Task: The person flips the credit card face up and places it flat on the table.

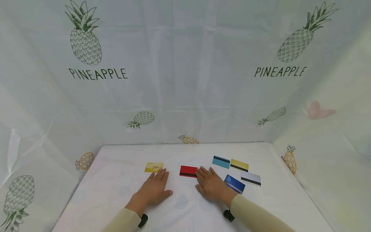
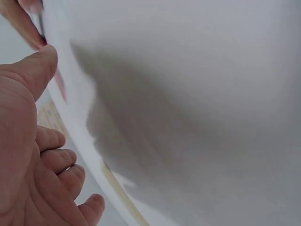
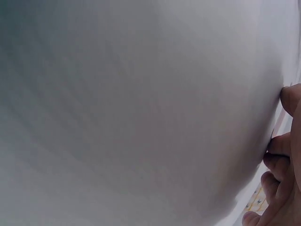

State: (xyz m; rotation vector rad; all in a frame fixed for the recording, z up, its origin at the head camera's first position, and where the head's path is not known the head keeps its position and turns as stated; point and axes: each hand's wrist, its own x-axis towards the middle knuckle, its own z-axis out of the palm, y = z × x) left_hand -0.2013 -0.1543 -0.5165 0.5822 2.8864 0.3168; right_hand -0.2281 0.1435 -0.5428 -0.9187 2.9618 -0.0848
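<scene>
Red card [image 1: 187, 171]: long axis crosswise; right hand [image 1: 213, 186] nearer.
Right fingers [image 1: 203, 173] extended over card's right end; left fingers [image 1: 164, 177] extended, gripping nothing.

The red card [image 1: 187, 169] lies flat in the lower middle of the frame, nearly level, a dark stripe along its lower half, its right end partly covered. The yellow card [image 1: 152, 166], printed with a pale pattern, lies flat farther left, apart from it.

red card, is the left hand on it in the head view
No, the right hand overlaps the red card, while the left hand is at a yellow card.
</scene>
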